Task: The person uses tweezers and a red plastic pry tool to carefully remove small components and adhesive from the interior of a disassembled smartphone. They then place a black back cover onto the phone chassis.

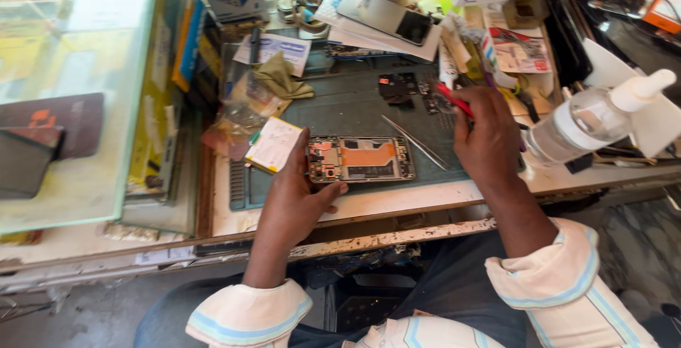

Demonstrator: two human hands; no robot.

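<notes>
Worktop (397,199): cluttered, with a grey mat.
Left hand (298,192): grip clamped on the opened phone's left end.
Opened phone (360,158): flat on the mat.
Tweezers (415,142): beside the phone.
Right hand (489,139): grip closed on a red-handled tool (454,100).
Spray bottle (596,117): lying at far right.

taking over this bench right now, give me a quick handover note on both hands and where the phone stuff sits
Left hand: holds the opened phone by its left end, flat on the grey work mat.
Right hand: grips a red-handled tool over the mat's right edge, away from the phone.
Tweezers lie on the mat just right of the phone. Small dark parts sit at the back of the mat. Clear spray bottle lies at the right.
Done: back cover off, board and orange inner part exposed.
Left: the phone is not closed up; I cannot tell which inner parts are out.
</notes>
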